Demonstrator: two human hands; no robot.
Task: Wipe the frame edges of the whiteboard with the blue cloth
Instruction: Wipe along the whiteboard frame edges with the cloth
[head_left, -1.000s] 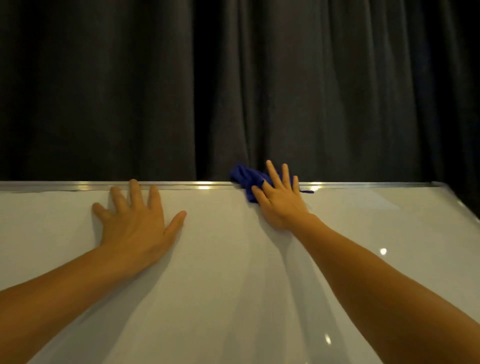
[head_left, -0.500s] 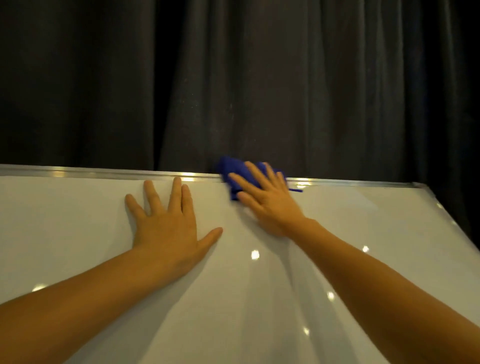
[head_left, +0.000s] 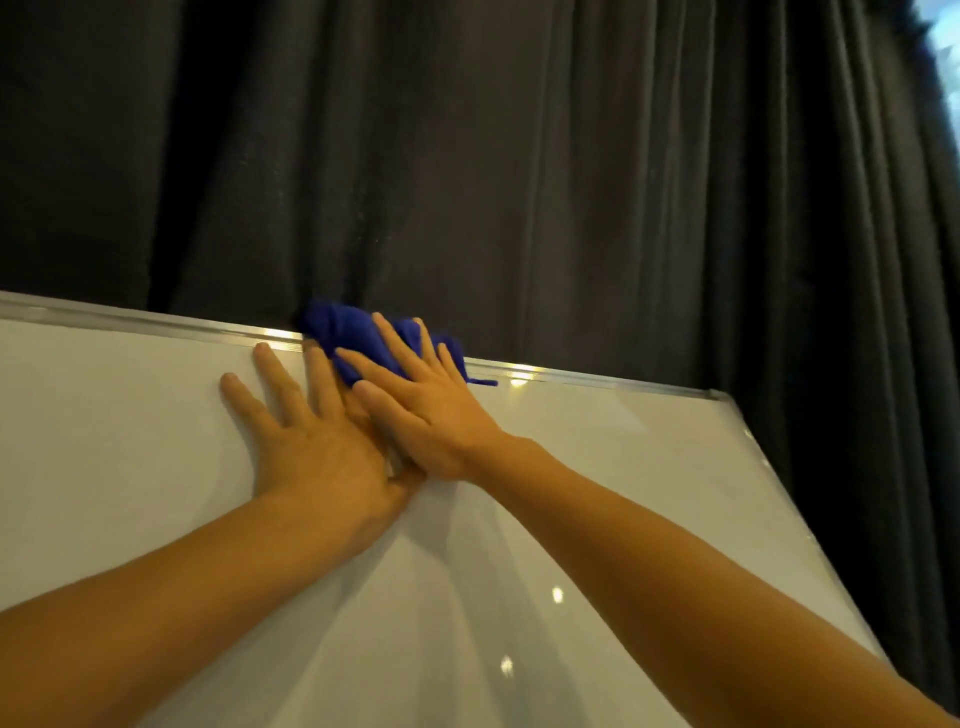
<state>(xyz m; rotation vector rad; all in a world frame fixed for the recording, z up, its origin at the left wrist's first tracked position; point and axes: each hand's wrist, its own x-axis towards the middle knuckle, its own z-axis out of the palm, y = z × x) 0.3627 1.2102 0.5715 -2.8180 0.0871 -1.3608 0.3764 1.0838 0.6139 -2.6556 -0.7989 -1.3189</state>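
Right hand (head_left: 434, 410) flat, fingers spread, pressing cloth (head_left: 358, 332) onto top frame (head_left: 582, 375); left hand (head_left: 311, 441) empty, splayed on board (head_left: 130, 441), thumb tucked under my right palm. Best to keep cloth bunched over the rail lip, pressure even, and shift left clear so it doesn't block the stroke.

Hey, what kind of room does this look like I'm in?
Probably a meeting room, classroom or studio, though I can't be sure. A large whiteboard with a metal frame fills the view, and dark floor-length curtains hang behind it. Little else shows.
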